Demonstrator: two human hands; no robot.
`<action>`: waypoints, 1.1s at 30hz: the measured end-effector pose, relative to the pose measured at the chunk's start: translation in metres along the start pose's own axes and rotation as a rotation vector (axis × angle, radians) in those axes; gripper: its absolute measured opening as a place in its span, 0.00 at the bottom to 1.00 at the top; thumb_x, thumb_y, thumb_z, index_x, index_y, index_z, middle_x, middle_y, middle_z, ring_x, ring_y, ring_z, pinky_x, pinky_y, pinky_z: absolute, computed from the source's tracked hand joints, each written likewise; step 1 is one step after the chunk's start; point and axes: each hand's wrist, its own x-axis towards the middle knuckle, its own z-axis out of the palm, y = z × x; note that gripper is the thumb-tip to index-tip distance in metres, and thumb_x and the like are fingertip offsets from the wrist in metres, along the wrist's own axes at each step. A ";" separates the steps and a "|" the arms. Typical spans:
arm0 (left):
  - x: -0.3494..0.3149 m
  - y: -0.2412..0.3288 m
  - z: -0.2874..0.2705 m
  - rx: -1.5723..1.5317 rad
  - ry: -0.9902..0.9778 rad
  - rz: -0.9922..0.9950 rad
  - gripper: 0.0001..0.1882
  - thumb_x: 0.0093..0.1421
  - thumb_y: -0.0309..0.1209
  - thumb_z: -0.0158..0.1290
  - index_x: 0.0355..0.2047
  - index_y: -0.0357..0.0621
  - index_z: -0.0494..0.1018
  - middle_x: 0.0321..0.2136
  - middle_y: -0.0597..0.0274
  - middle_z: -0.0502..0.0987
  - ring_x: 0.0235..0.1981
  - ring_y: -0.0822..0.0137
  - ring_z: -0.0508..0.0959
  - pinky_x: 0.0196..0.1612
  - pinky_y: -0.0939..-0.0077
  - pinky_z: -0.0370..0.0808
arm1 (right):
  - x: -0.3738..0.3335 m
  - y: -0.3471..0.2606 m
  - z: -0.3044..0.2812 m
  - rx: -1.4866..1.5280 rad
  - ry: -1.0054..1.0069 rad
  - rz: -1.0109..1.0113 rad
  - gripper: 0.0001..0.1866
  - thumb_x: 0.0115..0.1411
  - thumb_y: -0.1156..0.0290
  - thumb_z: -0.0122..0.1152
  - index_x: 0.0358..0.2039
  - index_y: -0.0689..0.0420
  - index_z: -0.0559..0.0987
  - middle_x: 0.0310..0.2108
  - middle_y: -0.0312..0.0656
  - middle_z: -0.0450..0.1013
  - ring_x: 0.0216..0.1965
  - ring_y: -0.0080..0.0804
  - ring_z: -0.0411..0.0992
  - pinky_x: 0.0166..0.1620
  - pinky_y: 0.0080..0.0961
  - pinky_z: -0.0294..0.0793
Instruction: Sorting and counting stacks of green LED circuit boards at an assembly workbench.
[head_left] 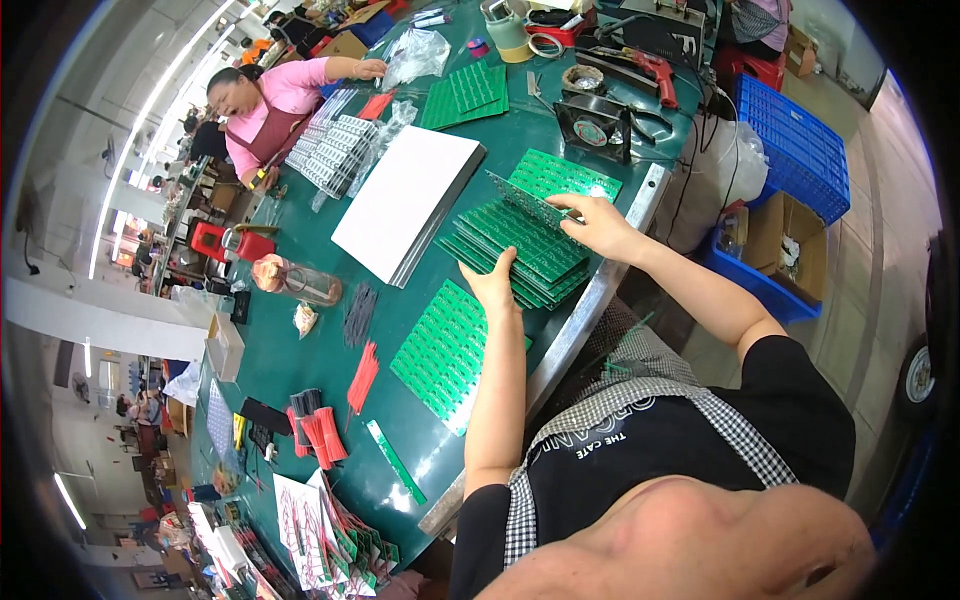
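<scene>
A stack of green circuit board panels [515,240] lies near the table's front edge. My left hand [492,284] grips the stack's near left corner, thumb and fingers apart around the edge. At the stack's right end, my right hand [605,232] pinches the edge of one circuit board panel [527,203], which is tilted up from the top. Beyond the stack, another green panel [568,175] lies on the table. A large panel [440,350] is flat beside my left forearm, which covers part of it.
A thick white stack [410,200] lies left of the boards. Red wires [363,377], dark wires [360,314] and a bottle [300,280] are farther left. A black fan [592,128] and a red glue gun [655,75] sit at the back. Across the table works another person [275,110].
</scene>
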 end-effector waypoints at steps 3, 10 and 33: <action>-0.001 -0.001 -0.004 -0.039 -0.012 -0.018 0.41 0.42 0.15 0.57 0.56 0.40 0.51 0.44 0.54 0.67 0.42 0.61 0.71 0.44 0.70 0.71 | -0.002 0.006 0.003 -0.017 0.096 -0.100 0.21 0.51 0.72 0.53 0.48 0.61 0.70 0.42 0.54 0.71 0.44 0.44 0.71 0.47 0.31 0.69; 0.004 -0.008 -0.015 -0.118 -0.072 -0.016 0.41 0.43 0.15 0.57 0.56 0.41 0.51 0.44 0.54 0.68 0.41 0.61 0.72 0.43 0.70 0.72 | 0.002 0.015 -0.001 -0.091 0.094 -0.108 0.21 0.49 0.75 0.54 0.46 0.62 0.71 0.38 0.55 0.72 0.41 0.47 0.71 0.44 0.33 0.70; -0.057 0.105 -0.172 -0.795 -0.207 -0.087 0.20 0.53 0.32 0.53 0.46 0.36 0.67 0.42 0.52 0.73 0.42 0.55 0.74 0.47 0.54 0.72 | -0.042 0.020 0.078 -0.724 -0.012 -0.346 0.25 0.49 0.68 0.56 0.49 0.57 0.68 0.52 0.49 0.59 0.55 0.49 0.56 0.54 0.43 0.59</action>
